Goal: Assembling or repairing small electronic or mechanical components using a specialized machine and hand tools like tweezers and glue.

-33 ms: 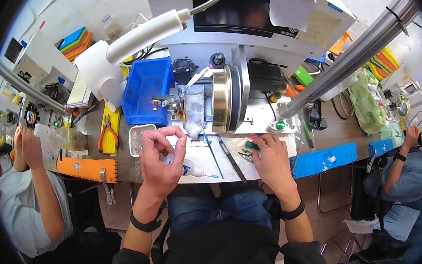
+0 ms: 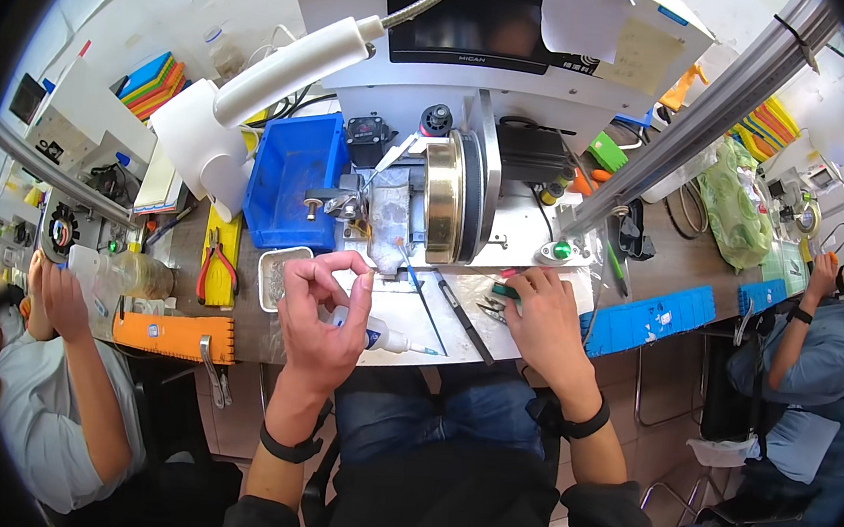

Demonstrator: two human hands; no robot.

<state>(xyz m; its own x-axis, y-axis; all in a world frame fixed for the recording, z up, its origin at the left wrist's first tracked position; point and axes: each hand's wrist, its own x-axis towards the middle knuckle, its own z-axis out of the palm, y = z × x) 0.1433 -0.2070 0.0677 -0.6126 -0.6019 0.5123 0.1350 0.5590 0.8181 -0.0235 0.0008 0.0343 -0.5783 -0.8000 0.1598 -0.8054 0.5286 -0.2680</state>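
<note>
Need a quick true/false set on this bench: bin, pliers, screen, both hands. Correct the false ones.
1. The blue bin is left of the gold wheel. True.
2. The pliers lie on a blue pad. False: the pad under them is yellow.
3. The right hand is at a small dark-green object. True.
4. The left hand lies flat with its fingers spread. False: its thumb and index finger curl into a loop.
5. The screen is lit white. False: it is dark.
6. The green knob is right of the gold wheel. True.
</note>
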